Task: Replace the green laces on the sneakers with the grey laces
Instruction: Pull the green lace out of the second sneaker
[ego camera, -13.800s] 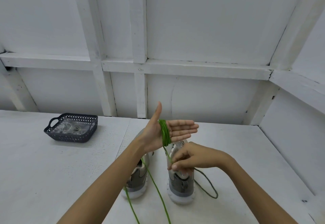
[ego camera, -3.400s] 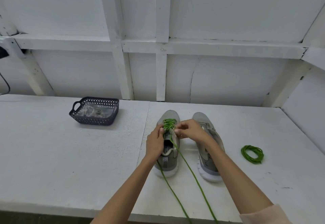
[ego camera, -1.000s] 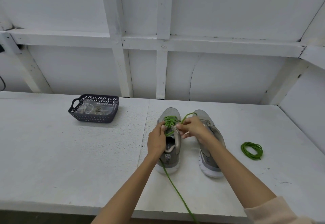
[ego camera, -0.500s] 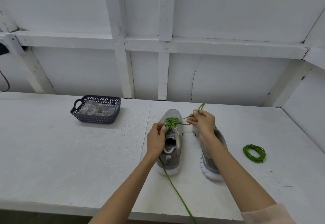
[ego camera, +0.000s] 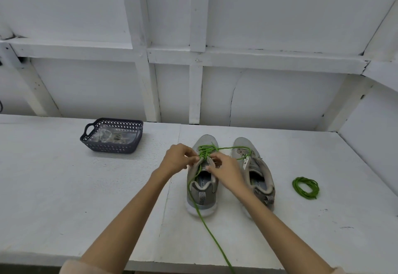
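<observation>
Now left hand (ego camera: 177,160) grips sneaker (ego camera: 202,196), right hand (ego camera: 226,169) pinches green lace (ego camera: 204,152).

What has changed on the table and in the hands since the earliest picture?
A coiled lace, earlier wound round the left hand, now lies right of the sneakers. The right hand, raised beyond the toes half a second ago, is back pinching the green lace on the left sneaker, which the left hand holds. One strand now loops over the right sneaker. The basket stayed put.
</observation>
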The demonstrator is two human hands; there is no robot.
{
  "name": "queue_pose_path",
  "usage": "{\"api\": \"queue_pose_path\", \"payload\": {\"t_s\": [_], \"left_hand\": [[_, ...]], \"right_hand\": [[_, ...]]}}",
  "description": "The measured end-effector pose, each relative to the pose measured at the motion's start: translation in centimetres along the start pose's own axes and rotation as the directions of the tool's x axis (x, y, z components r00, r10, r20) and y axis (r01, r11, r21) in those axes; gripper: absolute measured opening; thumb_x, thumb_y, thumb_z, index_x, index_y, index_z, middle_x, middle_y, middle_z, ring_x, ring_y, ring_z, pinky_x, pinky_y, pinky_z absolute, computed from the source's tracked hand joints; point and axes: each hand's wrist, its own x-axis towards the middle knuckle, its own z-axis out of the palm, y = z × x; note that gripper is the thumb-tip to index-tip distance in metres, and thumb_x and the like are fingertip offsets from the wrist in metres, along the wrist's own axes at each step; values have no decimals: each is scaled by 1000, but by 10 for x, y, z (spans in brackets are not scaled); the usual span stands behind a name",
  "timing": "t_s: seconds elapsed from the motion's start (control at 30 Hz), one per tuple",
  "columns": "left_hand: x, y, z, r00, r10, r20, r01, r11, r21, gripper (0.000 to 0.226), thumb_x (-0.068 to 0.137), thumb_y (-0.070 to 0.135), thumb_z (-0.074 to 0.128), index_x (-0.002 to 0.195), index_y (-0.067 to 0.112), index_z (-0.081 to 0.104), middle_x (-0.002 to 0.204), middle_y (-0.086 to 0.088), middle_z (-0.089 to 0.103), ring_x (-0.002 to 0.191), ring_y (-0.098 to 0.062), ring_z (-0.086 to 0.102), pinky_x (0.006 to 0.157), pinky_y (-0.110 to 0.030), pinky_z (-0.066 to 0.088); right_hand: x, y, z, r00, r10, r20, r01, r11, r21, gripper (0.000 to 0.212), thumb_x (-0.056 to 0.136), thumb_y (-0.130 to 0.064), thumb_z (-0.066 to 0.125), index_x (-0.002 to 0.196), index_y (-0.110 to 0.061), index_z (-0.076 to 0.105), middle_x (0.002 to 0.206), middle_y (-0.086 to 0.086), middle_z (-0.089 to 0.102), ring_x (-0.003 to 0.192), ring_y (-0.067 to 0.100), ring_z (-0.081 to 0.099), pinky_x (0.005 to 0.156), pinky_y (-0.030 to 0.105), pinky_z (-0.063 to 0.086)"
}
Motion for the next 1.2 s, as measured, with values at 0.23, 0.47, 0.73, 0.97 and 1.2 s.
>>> {"api": "queue_pose_path", "payload": {"t_s": [0.23, 0.47, 0.73, 0.97, 1.2], "left_hand": [[4, 10, 8, 985, 175, 17, -169, 921, 352, 19, 99, 31, 45, 100, 13, 52, 88, -12, 68, 74, -30, 64, 73, -48, 54], [-8, -8, 11, 997, 55, -47, -59, 994, -88, 17, 91, 30, 64, 94, 14, 66, 86, 2, 70, 78, -14, 68, 77, -38, 58], [-3, 0, 15, 982, 28, -186, -45, 995, -92, 12, 98, 17, 51, 88, 14, 58, 86, -6, 70, 75, -19, 69, 74, -43, 58], [-15, -12, 24, 981, 21, -191, -40, 994, -100, 24, 90, 42, 62, 89, 18, 64, 87, 8, 67, 85, -5, 60, 73, -24, 45], [-8, -1, 13, 897, -56, -439, -21, 986, -168, 18, 92, 34, 62, 88, 17, 66, 86, 7, 66, 84, -10, 60, 71, -24, 41]], "right_hand": [[-13, 2, 7, 996, -49, -78, 47, 998, -30, 37, 83, -21, 73, 119, -11, 66, 103, 10, 71, 94, 23, 65, 85, 37, 51], [-15, 5, 10, 992, -43, -117, 43, 999, 0, 38, 83, -23, 73, 118, -10, 68, 102, 11, 73, 94, 25, 66, 84, 42, 53], [-21, 7, 16, 989, -4, -150, 11, 999, 40, 37, 86, -25, 71, 120, -9, 67, 101, 7, 73, 89, 20, 66, 78, 39, 54], [-24, 9, 18, 985, -17, -171, 22, 999, 27, 42, 88, -26, 68, 127, -10, 64, 112, 4, 71, 98, 19, 66, 82, 32, 52], [-25, 12, 19, 981, -47, -186, 45, 999, -13, 43, 90, -26, 67, 129, -9, 62, 114, 5, 70, 92, 21, 64, 74, 25, 45]]}}
